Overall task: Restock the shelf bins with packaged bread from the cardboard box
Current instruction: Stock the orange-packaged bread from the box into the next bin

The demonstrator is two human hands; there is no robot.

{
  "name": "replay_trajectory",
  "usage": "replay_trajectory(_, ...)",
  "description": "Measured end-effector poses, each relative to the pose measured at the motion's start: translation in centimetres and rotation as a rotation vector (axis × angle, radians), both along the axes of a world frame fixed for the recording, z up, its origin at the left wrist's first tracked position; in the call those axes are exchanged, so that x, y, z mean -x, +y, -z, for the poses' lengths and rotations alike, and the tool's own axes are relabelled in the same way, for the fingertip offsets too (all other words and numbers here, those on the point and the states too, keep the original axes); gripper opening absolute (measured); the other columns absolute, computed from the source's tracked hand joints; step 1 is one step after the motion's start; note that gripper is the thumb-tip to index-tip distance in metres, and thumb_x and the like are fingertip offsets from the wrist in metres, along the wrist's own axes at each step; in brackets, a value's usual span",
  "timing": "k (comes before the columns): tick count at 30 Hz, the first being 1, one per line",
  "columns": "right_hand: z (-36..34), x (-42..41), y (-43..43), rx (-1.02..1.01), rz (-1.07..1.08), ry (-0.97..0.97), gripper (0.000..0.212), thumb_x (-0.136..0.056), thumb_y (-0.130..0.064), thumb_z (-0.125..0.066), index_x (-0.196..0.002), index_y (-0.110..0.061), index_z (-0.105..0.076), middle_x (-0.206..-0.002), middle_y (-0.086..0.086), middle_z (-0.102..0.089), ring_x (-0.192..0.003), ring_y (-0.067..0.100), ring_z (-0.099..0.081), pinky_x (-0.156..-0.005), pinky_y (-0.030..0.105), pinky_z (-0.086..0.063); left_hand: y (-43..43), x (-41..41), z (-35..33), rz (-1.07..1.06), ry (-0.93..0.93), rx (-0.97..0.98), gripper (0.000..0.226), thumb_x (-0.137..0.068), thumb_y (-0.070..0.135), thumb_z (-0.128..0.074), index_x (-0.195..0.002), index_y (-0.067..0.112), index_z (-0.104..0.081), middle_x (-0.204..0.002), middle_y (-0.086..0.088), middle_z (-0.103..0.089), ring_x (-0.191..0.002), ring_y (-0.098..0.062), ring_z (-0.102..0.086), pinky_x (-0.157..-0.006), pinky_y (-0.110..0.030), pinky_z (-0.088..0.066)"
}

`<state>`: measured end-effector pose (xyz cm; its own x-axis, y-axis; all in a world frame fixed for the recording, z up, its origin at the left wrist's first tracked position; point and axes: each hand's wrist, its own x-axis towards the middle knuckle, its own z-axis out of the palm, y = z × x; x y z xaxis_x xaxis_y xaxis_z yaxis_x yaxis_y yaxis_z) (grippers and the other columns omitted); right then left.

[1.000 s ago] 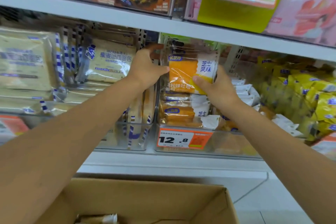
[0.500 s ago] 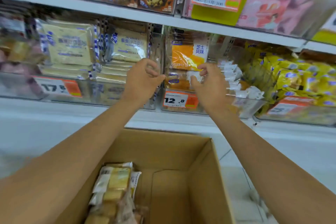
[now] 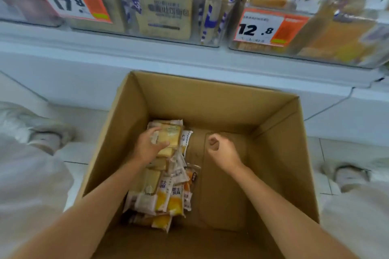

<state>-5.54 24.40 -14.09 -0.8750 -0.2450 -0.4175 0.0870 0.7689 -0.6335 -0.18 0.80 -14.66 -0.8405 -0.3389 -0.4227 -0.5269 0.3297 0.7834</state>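
Head view: the bins [image 3: 160, 12] are cut off by the top edge and blurred, so only the price tags [image 3: 267, 27] read clearly. The near wall of the box [image 3: 210, 101] is out of frame, and both forearms cover part of its floor. The left hand [image 3: 150, 147] grips the farthest bread pack [image 3: 169, 136], thumb on top, fingers curled round its left edge; the hand hides the pack's near end. The pack lies face up at the far end of a pile [image 3: 166, 193] along the box's left side. Its long axis seems to run away from the person toward the shelf, though I cannot tell for sure. The right hand [image 3: 223, 149] hangs over the bare cardboard floor, curled into a fist and holding nothing.
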Motion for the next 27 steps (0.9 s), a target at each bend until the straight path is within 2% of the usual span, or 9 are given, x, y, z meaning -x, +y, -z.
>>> replay_trajectory(2, 2.5, -0.3, -0.4, 0.026, 0.031, -0.050, 0.029, -0.090, -0.014, -0.064, -0.118, -0.017, -0.061, -0.105, -0.007, -0.059, -0.095, 0.008, -0.055, -0.077, 0.019, -0.040, -0.2, 1.0, 2.7, 0.013, -0.029, -0.017, 0.064, -0.078, 0.004, -0.080, -0.136, 0.012, -0.055, -0.144, -0.005, -0.045, -0.131, -0.018, -0.044, -0.096, -0.019, -0.041)
replay_trajectory(6, 5.2, 0.0, -1.3, 0.111, 0.103, -0.137, 0.024, -0.087, -0.011, -0.067, -0.111, -0.014, -0.062, -0.097, -0.005, -0.058, -0.094, 0.018, -0.059, -0.084, 0.033, -0.049, -1.3, 2.1, 7.5, 0.225, -0.149, 0.236, 0.079, -0.075, 0.011, -0.083, -0.144, 0.023, -0.047, -0.162, -0.006, -0.021, -0.150, -0.021, -0.013, -0.121, -0.035, -0.019)
replay_trajectory(10, 5.9, 0.2, -1.6, 0.127, 0.121, -0.156, 0.029, -0.086, -0.009, -0.068, -0.114, -0.015, -0.062, -0.096, -0.008, -0.056, -0.094, 0.014, -0.057, -0.091, 0.037, -0.051, -1.3, 2.0, 8.8, 0.289, -0.122, 0.498, 0.060, -0.086, 0.021, -0.074, -0.141, 0.030, -0.051, -0.152, -0.005, -0.041, -0.138, -0.030, -0.033, -0.113, -0.042, -0.030)
replay_trajectory(13, 4.6, 0.9, -1.4, 0.164, 0.098, -0.161, 0.057, -0.084, -0.013, -0.071, -0.135, -0.026, -0.050, -0.126, -0.004, -0.054, -0.118, 0.014, -0.050, -0.104, 0.036, -0.045, -0.4, 2.5, 6.2, 0.354, 0.010, 0.548, 0.036, -0.090, 0.040, -0.065, -0.125, 0.034, -0.061, -0.120, 0.000, -0.064, -0.111, -0.027, -0.054, -0.095, -0.043, -0.044)
replay_trajectory(16, 0.9, 1.7, -1.1, 0.280, -0.005, -0.177, 0.086, -0.080, -0.026, -0.078, -0.147, -0.045, -0.028, -0.154, -0.010, -0.032, -0.139, 0.009, -0.026, -0.112, 0.034, -0.026, 0.2, 3.1, 1.6, 0.590, 0.026, 0.270, 0.026, -0.094, 0.053, -0.052, -0.089, 0.030, -0.062, -0.080, 0.007, -0.060, -0.080, -0.019, -0.057, -0.068, -0.033, -0.043)
replay_trajectory(18, -1.2, 2.2, -0.9, 0.375, -0.047, -0.231, 0.056, -0.085, -0.023, -0.075, -0.135, -0.032, -0.053, -0.131, -0.005, -0.059, -0.120, 0.006, -0.051, -0.103, 0.029, -0.041, 0.6, 3.0, -1.5, 0.624, -0.066, 0.022, 0.033, -0.096, 0.049, -0.049, -0.078, 0.024, -0.061, -0.069, 0.008, -0.059, -0.065, -0.012, -0.058, -0.059, -0.027, -0.041)
replay_trajectory(20, -3.0, 2.1, -0.6, 0.426, -0.041, -0.265, 0.013, -0.090, -0.024, -0.070, -0.099, -0.015, -0.071, -0.089, -0.005, -0.072, -0.083, 0.010, -0.064, -0.079, 0.029, -0.049, 0.8, 2.4, -4.1, 0.528, -0.089, -0.080, 0.037, -0.098, 0.043, -0.050, -0.082, 0.014, -0.067, -0.068, 0.005, -0.064, -0.059, -0.005, -0.060, -0.056, -0.020, -0.045)
replay_trajectory(23, -4.4, 1.4, 0.2, 0.537, 0.152, -0.345, 0.027, -0.093, -0.027, -0.065, -0.105, -0.003, -0.069, -0.095, 0.014, -0.070, -0.086, 0.028, -0.063, -0.081, 0.052, -0.051, 0.7, 0.9, -5.8, 0.059, -0.024, -0.318, 0.038, -0.094, 0.047, -0.057, -0.106, 0.013, -0.069, -0.089, -0.004, -0.074, -0.077, -0.011, -0.071, -0.069, -0.025, -0.055)
replay_trajectory(27, -5.1, 0.2, 0.4, 0.639, 0.224, -0.448, 0.023, -0.097, -0.022, -0.058, -0.111, -0.003, -0.062, -0.101, 0.012, -0.069, -0.091, 0.023, -0.066, -0.083, 0.041, -0.056, 1.5, -1.6, -6.0, -0.067, -0.230, -0.788, 0.056, -0.078, 0.041, -0.071, -0.126, 0.013, -0.060, -0.119, -0.013, -0.070, -0.106, -0.025, -0.069, -0.088, -0.041, -0.056)
